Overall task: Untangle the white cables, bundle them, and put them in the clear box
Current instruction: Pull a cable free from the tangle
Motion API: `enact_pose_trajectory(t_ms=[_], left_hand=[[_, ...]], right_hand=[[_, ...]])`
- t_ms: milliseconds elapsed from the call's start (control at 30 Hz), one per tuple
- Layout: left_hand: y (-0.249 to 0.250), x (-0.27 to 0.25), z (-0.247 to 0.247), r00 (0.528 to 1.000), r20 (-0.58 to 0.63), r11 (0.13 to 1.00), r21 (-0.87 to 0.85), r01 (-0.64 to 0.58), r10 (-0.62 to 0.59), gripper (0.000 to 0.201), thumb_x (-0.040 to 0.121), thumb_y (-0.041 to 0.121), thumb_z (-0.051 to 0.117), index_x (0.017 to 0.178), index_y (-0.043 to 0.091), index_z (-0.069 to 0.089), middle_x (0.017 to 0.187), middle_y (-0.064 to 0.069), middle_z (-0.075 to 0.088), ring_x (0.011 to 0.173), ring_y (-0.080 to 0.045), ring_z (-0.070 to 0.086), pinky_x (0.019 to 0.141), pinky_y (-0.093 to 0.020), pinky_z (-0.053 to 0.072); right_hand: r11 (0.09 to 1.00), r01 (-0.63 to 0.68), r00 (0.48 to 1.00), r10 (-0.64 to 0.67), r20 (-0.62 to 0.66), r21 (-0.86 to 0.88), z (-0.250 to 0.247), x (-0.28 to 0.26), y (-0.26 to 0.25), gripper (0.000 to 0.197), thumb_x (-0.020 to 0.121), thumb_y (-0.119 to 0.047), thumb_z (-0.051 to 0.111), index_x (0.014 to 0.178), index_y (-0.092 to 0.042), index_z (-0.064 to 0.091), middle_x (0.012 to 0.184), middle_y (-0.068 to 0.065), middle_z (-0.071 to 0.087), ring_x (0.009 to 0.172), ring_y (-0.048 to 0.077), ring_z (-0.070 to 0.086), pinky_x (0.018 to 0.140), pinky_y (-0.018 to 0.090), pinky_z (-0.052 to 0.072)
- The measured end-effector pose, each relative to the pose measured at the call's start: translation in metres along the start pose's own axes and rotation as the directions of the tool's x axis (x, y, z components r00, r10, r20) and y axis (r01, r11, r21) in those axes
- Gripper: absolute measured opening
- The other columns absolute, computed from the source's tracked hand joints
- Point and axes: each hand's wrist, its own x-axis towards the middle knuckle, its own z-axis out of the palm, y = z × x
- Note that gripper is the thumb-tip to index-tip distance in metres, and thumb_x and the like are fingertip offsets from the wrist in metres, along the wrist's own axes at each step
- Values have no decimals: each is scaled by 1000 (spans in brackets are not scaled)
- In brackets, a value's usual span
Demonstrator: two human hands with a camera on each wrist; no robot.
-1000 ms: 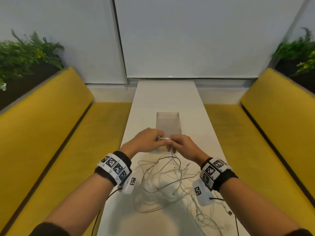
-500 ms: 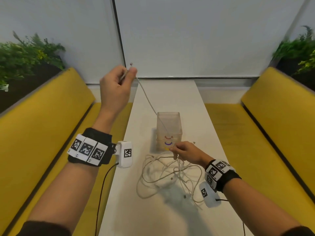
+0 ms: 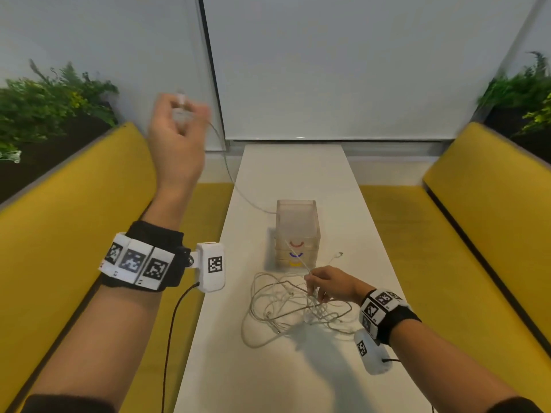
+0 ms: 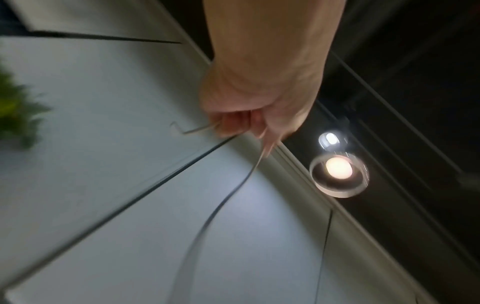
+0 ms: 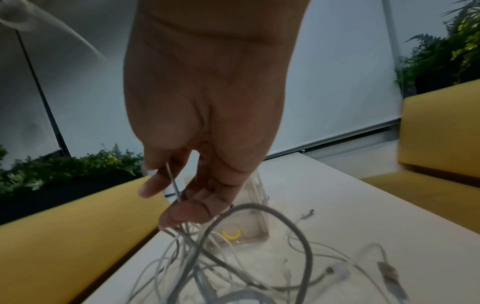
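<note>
A tangle of white cables [image 3: 292, 308] lies on the white table [image 3: 292, 174], just in front of the clear box [image 3: 296, 225]. My left hand [image 3: 179, 123] is raised high to the left and grips the plug end of one white cable [image 4: 228, 191], which sags down toward the box. My right hand [image 3: 323, 283] stays low at the tangle's far right edge. In the right wrist view its thumb and fingers [image 5: 182, 214] pinch a thin cable strand [image 5: 172, 185] above the heap [image 5: 233, 257]. The box holds small coloured rings.
Yellow benches [image 3: 68, 234] [image 3: 477, 222] flank the narrow table on both sides. Green plants [image 3: 50, 102] stand behind each backrest. A loose connector end [image 3: 338, 254] lies right of the box. White blinds [image 3: 328, 64] close the far end.
My left hand has pulled one cable end up and away to the left, from beside the right hand to high over the bench. The right hand stays at the tangle.
</note>
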Motion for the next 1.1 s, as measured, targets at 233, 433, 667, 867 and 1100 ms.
enact_pose_trajectory(t_ms=[233, 433, 667, 867, 1100], left_hand=[[-24, -108, 44, 460, 867, 897, 345, -276, -192, 63, 90, 26, 67, 147, 28, 42, 62, 0, 61, 52, -6, 47, 57, -25, 35], [-67, -147, 54, 247, 930, 898, 338, -282, -272, 35, 96, 51, 57, 111, 22, 70, 91, 3, 72, 79, -19, 65, 67, -34, 45], [-57, -112, 50, 507, 861, 960, 168, -223, -33, 52, 90, 54, 61, 53, 23, 40, 47, 7, 34, 46, -11, 31, 49, -29, 24], [-40, -80, 38, 711, 702, 967, 160, -200, 31, 51, 88, 43, 68, 50, 34, 36, 46, 9, 39, 45, -9, 32, 49, -27, 24], [-51, -97, 41, 632, 773, 929, 269, -254, -51, 45, 88, 44, 69, 53, 34, 44, 42, 10, 37, 45, -7, 39, 50, -26, 24]], right_hand=[[981, 162, 985, -167, -40, -103, -3, -3, -29, 40, 102, -34, 48, 80, -4, 61, 73, 0, 62, 66, 17, 65, 66, 31, 55], [957, 284, 954, -289, -82, -65, -15, -15, -56, 30, 101, -21, 51, 96, 4, 66, 76, 3, 61, 66, 12, 60, 60, 24, 50], [957, 280, 959, -274, -76, 73, -9, -19, -62, 37, 99, -48, 46, 84, -19, 63, 74, -6, 61, 63, 15, 59, 57, 22, 47], [967, 249, 962, -253, -99, -51, -1, -10, -38, 49, 100, -48, 44, 83, -4, 58, 69, -8, 52, 59, 7, 53, 62, 26, 45], [854, 295, 886, -412, -212, -428, 5, -1, -38, 21, 92, -37, 64, 95, -17, 71, 99, -2, 65, 82, 5, 56, 72, 17, 41]])
